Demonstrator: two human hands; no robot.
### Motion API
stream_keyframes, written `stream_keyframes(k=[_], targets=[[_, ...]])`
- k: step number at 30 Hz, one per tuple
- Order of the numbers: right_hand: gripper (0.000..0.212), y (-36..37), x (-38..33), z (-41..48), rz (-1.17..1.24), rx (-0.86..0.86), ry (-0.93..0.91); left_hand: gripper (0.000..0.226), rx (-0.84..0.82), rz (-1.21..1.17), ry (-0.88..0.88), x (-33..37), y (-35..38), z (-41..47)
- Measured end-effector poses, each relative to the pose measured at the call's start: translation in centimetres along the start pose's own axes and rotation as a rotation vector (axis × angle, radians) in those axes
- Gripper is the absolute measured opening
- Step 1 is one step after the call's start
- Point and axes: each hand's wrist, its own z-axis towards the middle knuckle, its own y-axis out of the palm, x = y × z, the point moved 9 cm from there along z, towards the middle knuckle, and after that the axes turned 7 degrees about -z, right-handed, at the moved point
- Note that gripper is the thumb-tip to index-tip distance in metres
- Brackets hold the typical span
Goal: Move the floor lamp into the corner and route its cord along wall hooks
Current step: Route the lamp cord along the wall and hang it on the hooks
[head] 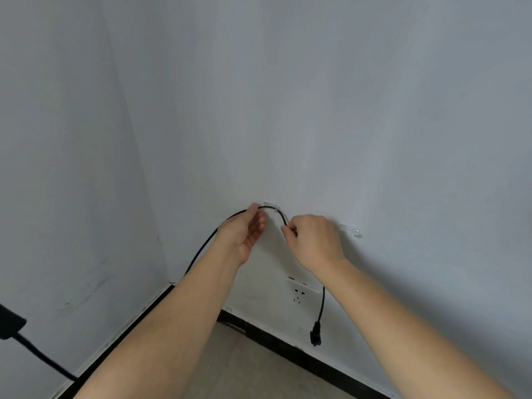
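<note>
Head view. Both hands are working at the right-hand wall, near the corner. The cord [201, 249], thin, black and limp, is running up from the lower left, arching over a small clear plastic hook [272, 205] stuck to the wall, then dropping behind the right forearm to a dangling plug [315, 334].

The left hand [243, 231] is steadying the cord just left of the hook; its fingers [259, 223] are loosely curled, thumb tip on the cord, likely to hold the arch seated.

The right hand [315, 240] is pinching the cord just right of the hook, probably drawing slack toward the second clear hook [351, 229], which is lying bare near the knuckles.

A white socket [302, 290] is sitting below on matte, scuffed paint, above a black skirting strip [316, 361]. At the left edge, a dark block with a thick lead is showing; I cannot tell what it is. The lamp is out of view.
</note>
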Motion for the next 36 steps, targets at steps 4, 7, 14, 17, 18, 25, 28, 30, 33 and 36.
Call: stream_keyframes(k=[4, 7, 14, 17, 18, 25, 28, 30, 33, 36], targets=[[0.031, 2.5, 2.6, -2.9, 0.373, 0.002, 0.073, 0.008, 0.014, 0.004, 0.038, 0.0, 0.5, 0.3], [0.033, 3.8, 5.1, -5.0, 0.544, 0.006, 0.139, 0.01, 0.027, -0.032, 0.058, -0.3, 0.5, 0.2], [0.015, 2.3, 9.1, -8.0, 0.706, 0.061, 0.263, 0.014, 0.044, -0.012, 0.02, -1.5, 0.8, 0.0], [0.013, 1.2, 10.9, -8.7, 0.76, 0.122, 0.301, 0.024, 0.031, 0.063, 0.056, -2.3, 1.6, -0.6], [0.012, 0.9, 11.3, -8.9, 0.772, 0.139, 0.307, 0.026, 0.021, 0.09, 0.072, -2.8, 1.9, -1.0], [0.011, -0.3, 13.2, -9.2, 0.797, 0.168, 0.327, 0.04, -0.13, 0.268, 0.033, -5.7, 4.3, -3.3], [0.013, -0.7, 13.3, -9.3, 0.782, 0.169, 0.319, 0.013, -0.257, 0.347, -0.03, -7.7, 6.1, -4.8], [0.011, -1.1, 13.4, -9.3, 0.773, 0.177, 0.313, 0.017, -0.268, 0.34, -0.054, -8.5, 6.9, -5.2], [0.01, -2.1, 13.6, -9.3, 0.791, 0.187, 0.313, 0.023, -0.244, 0.297, -0.065, -9.0, 7.8, -5.3], [0.015, -3.5, 13.7, -9.0, 0.791, 0.21, 0.293, 0.025, -0.231, 0.254, -0.08, -9.6, 8.1, -5.4]])
